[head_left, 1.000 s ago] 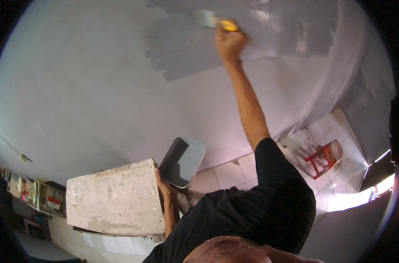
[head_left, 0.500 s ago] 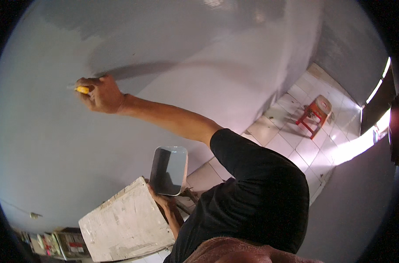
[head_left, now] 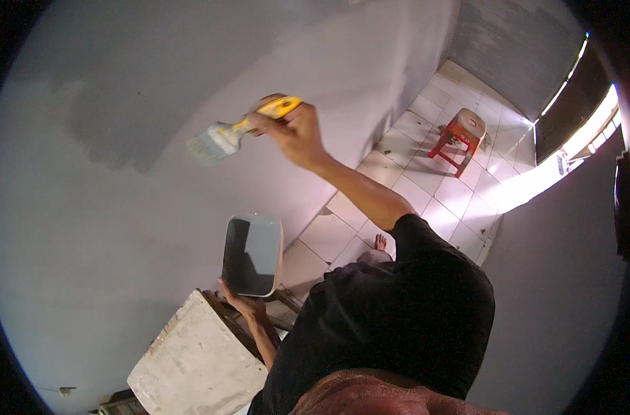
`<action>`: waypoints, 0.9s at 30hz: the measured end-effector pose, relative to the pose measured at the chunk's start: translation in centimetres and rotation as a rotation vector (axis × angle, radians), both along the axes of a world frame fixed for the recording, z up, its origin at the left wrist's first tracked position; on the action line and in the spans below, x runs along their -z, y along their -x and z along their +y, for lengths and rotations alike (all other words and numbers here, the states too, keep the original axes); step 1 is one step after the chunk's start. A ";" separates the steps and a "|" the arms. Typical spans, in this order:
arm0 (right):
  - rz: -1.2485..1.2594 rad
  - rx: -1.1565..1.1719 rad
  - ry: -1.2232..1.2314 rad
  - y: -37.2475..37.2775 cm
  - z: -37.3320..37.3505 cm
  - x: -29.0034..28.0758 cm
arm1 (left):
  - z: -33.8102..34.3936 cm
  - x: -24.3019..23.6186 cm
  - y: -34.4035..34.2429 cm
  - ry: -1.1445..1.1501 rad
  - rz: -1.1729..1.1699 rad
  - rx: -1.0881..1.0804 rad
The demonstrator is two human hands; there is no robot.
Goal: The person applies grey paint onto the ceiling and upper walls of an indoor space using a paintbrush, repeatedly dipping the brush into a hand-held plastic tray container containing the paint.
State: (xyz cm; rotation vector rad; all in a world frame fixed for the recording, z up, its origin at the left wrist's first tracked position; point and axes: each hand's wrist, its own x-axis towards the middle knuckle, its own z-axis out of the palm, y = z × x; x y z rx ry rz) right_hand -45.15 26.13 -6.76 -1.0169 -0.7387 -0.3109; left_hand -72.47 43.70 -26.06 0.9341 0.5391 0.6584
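My right hand (head_left: pixel 297 131) is closed around the yellow handle of a flat paintbrush (head_left: pixel 225 141). Its pale, grey-smeared bristles point down and left, apart from the wall and above the tub. Lower down, my left hand (head_left: pixel 244 304) holds up a rounded rectangular tub (head_left: pixel 281 252) from beneath, with the thumb side along its lower left edge. Grey paint (head_left: pixel 263 243) lies inside, partly in dark shadow. In front of me stands the wall (head_left: pixel 107 228), light grey with darker grey patches (head_left: pixel 124 131) higher up.
Beside my left forearm is a worn white-topped table or board (head_left: pixel 197 360). A red plastic stool (head_left: pixel 460 135) stands on the white tiled floor (head_left: pixel 405 149). My bare foot (head_left: pixel 380 242) shows below. Bright light enters at a doorway (head_left: pixel 578 145) on the right.
My right hand has drawn back from the wall toward the right with the paintbrush, whose bristles now show. The tub in my left hand has shifted slightly up and left in view.
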 end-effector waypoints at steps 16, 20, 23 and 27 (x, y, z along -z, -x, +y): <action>-0.211 -0.058 0.872 -4.1 -14.0 4.7 | -13.0 -0.6 -13.4 0.220 -0.093 0.135; -0.296 -0.051 0.978 -7.5 -18.0 6.3 | -17.4 0.9 -16.8 0.271 -0.095 0.121; -0.303 0.014 1.047 -10.0 -21.2 5.8 | -21.0 0.2 -19.5 0.272 -0.107 0.180; -0.210 -0.070 1.017 -13.0 -24.3 5.1 | -24.5 0.5 -21.8 0.230 -0.059 0.181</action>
